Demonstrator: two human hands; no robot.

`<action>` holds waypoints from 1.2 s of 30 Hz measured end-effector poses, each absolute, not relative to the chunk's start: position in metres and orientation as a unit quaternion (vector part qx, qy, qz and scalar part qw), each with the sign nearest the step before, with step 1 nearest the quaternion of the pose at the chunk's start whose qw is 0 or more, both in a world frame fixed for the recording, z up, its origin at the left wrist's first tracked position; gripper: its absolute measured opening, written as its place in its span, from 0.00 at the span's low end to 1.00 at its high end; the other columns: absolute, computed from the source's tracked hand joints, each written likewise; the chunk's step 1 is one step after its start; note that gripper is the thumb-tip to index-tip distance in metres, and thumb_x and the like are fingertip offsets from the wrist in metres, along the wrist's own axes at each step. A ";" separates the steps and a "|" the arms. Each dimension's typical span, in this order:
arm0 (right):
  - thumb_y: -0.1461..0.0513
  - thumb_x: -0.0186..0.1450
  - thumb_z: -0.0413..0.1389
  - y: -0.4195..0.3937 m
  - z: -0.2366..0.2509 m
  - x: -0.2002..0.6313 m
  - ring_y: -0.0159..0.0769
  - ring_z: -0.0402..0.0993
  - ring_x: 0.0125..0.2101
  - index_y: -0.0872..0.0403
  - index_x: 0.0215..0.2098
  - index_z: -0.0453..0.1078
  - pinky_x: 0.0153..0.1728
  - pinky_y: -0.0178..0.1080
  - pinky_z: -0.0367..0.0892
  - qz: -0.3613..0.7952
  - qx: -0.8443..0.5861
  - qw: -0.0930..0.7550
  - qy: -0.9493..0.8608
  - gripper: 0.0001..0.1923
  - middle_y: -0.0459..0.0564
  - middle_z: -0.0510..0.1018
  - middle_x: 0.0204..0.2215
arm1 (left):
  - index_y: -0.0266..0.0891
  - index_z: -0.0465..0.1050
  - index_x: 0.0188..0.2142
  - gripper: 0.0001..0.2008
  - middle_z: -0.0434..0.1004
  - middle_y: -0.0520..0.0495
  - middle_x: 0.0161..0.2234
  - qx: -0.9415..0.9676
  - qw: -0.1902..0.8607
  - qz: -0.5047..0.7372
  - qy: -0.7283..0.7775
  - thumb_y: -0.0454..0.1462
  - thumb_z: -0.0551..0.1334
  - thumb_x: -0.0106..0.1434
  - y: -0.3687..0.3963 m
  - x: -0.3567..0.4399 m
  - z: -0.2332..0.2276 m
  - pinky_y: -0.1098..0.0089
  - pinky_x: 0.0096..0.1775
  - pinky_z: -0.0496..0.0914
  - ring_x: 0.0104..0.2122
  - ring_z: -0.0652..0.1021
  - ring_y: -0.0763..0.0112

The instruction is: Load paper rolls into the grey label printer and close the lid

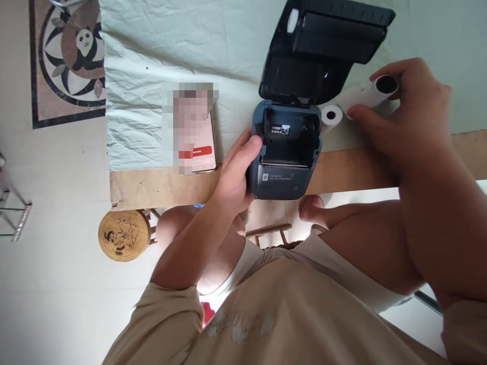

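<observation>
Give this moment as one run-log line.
Left hand: holds dark-blue boxy plastic printer, black lid open | right hand: holds white cylindrical paper roll | beside printer: second white paper roll

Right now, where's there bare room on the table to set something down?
The green tablecloth is bare between the smartphone and the raised lid of the thermal printer, and left of the smartphone. It's crowded right of the printer: the short paper roll sits close by and your right hand grips the longer roll.
</observation>
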State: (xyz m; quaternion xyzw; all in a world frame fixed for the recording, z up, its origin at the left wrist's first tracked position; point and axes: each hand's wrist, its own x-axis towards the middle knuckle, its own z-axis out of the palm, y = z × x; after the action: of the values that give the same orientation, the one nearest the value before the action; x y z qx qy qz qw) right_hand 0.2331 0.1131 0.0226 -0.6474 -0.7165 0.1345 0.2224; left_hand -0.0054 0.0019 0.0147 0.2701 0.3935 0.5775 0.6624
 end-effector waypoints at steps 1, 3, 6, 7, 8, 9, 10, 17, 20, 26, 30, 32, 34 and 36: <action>0.59 0.53 0.68 0.112 0.023 0.233 0.42 0.75 0.48 0.50 0.54 0.68 0.53 0.53 0.69 0.135 -0.647 0.220 -0.718 0.31 0.49 0.77 0.46 | 0.44 0.73 0.44 0.19 0.81 0.46 0.41 0.261 0.663 0.580 0.395 0.54 0.61 0.61 0.002 -0.005 0.015 0.70 0.34 0.75 0.49 0.80 0.59; 0.59 0.54 0.66 0.106 0.027 0.233 0.41 0.73 0.53 0.51 0.57 0.65 0.56 0.49 0.68 0.111 -0.597 0.267 -0.748 0.33 0.49 0.75 0.50 | 0.43 0.74 0.43 0.21 0.81 0.45 0.40 0.248 0.661 0.587 0.395 0.55 0.59 0.63 0.001 -0.004 0.015 0.70 0.33 0.75 0.51 0.80 0.58; 0.61 0.58 0.59 0.090 0.035 0.225 0.38 0.74 0.51 0.53 0.55 0.67 0.50 0.42 0.70 0.033 -0.464 0.371 -0.804 0.26 0.49 0.74 0.50 | 0.41 0.75 0.41 0.21 0.81 0.44 0.40 0.235 0.655 0.604 0.388 0.55 0.56 0.64 0.001 -0.003 0.015 0.70 0.36 0.77 0.52 0.79 0.58; 0.62 0.59 0.58 0.085 0.036 0.221 0.38 0.75 0.48 0.53 0.54 0.68 0.47 0.42 0.71 0.020 -0.431 0.383 -0.817 0.23 0.50 0.75 0.47 | 0.41 0.75 0.40 0.21 0.81 0.45 0.40 0.230 0.653 0.610 0.386 0.55 0.56 0.65 0.001 -0.003 0.015 0.69 0.39 0.78 0.53 0.79 0.58; 0.62 0.60 0.56 0.080 0.036 0.216 0.38 0.76 0.47 0.53 0.53 0.68 0.45 0.42 0.72 0.019 -0.410 0.379 -0.830 0.22 0.50 0.76 0.46 | 0.41 0.75 0.39 0.20 0.81 0.45 0.40 0.224 0.650 0.615 0.386 0.54 0.56 0.65 0.001 -0.003 0.014 0.68 0.42 0.78 0.53 0.79 0.58; 0.61 0.62 0.55 0.077 0.035 0.210 0.38 0.76 0.46 0.54 0.54 0.67 0.46 0.43 0.73 0.028 -0.392 0.361 -0.846 0.21 0.51 0.76 0.46 | 0.41 0.75 0.38 0.20 0.81 0.46 0.40 0.219 0.646 0.619 0.389 0.53 0.55 0.66 0.001 -0.004 0.014 0.67 0.45 0.78 0.54 0.78 0.59; 0.61 0.63 0.54 0.074 0.033 0.204 0.39 0.75 0.48 0.54 0.55 0.66 0.48 0.45 0.74 0.040 -0.379 0.333 -0.863 0.21 0.52 0.75 0.47 | 0.41 0.75 0.38 0.19 0.81 0.46 0.40 0.215 0.643 0.621 0.393 0.52 0.55 0.66 0.001 -0.004 0.014 0.66 0.48 0.78 0.55 0.78 0.59; 0.61 0.65 0.53 0.082 0.012 0.190 0.36 0.71 0.48 0.46 0.60 0.63 0.51 0.50 0.73 0.087 -0.404 0.226 -0.882 0.25 0.52 0.69 0.45 | 0.41 0.74 0.33 0.16 0.82 0.47 0.42 0.210 0.650 0.615 0.393 0.49 0.56 0.65 0.002 -0.005 0.018 0.66 0.53 0.77 0.58 0.76 0.58; 0.64 0.62 0.55 0.083 0.012 0.190 0.34 0.71 0.49 0.45 0.61 0.61 0.50 0.45 0.73 0.136 -0.420 0.269 -0.856 0.28 0.50 0.70 0.48 | 0.41 0.74 0.35 0.15 0.81 0.48 0.40 0.196 0.652 0.619 0.392 0.49 0.57 0.65 0.002 -0.004 0.021 0.67 0.53 0.77 0.59 0.75 0.59; 0.66 0.57 0.53 0.078 0.026 0.179 0.24 0.73 0.29 0.48 0.51 0.63 0.26 0.30 0.68 0.564 -0.463 0.367 -0.577 0.24 0.43 0.73 0.34 | 0.40 0.74 0.37 0.18 0.81 0.47 0.38 0.191 0.652 0.621 0.390 0.49 0.52 0.68 0.001 -0.004 0.021 0.65 0.52 0.78 0.59 0.76 0.60; 0.66 0.56 0.53 0.075 0.039 0.173 0.25 0.75 0.31 0.48 0.47 0.68 0.27 0.30 0.70 0.602 -0.448 0.398 -0.527 0.20 0.43 0.73 0.35 | 0.40 0.73 0.37 0.16 0.81 0.48 0.38 0.194 0.646 0.616 0.407 0.47 0.53 0.68 0.001 -0.004 0.021 0.65 0.52 0.78 0.57 0.77 0.62; 0.67 0.57 0.55 0.073 0.042 0.173 0.24 0.75 0.37 0.42 0.49 0.70 0.34 0.31 0.72 0.489 -0.441 0.461 -0.596 0.22 0.40 0.72 0.41 | 0.41 0.73 0.38 0.16 0.81 0.48 0.38 0.204 0.656 0.603 0.407 0.49 0.55 0.66 0.002 -0.004 0.021 0.65 0.51 0.79 0.57 0.77 0.61; 0.63 0.60 0.57 0.072 0.040 0.177 0.30 0.73 0.47 0.39 0.50 0.71 0.42 0.37 0.75 0.336 -0.415 0.540 -0.651 0.20 0.38 0.70 0.48 | 0.41 0.74 0.38 0.17 0.81 0.48 0.39 0.214 0.663 0.597 0.398 0.51 0.55 0.66 0.002 -0.003 0.022 0.66 0.49 0.79 0.56 0.78 0.61; 0.55 0.62 0.59 0.073 0.032 0.184 0.36 0.71 0.53 0.38 0.53 0.70 0.49 0.42 0.74 0.268 -0.395 0.566 -0.672 0.20 0.37 0.68 0.54 | 0.41 0.74 0.38 0.19 0.81 0.48 0.39 0.221 0.659 0.605 0.390 0.53 0.56 0.66 0.003 -0.002 0.021 0.66 0.48 0.79 0.55 0.78 0.61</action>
State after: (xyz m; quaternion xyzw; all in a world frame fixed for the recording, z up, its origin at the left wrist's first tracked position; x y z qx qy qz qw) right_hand 0.1837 0.0729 0.0322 -0.3955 -0.6717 0.2682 0.5661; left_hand -0.0024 0.0027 0.0210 0.2207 0.3896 0.6045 0.6588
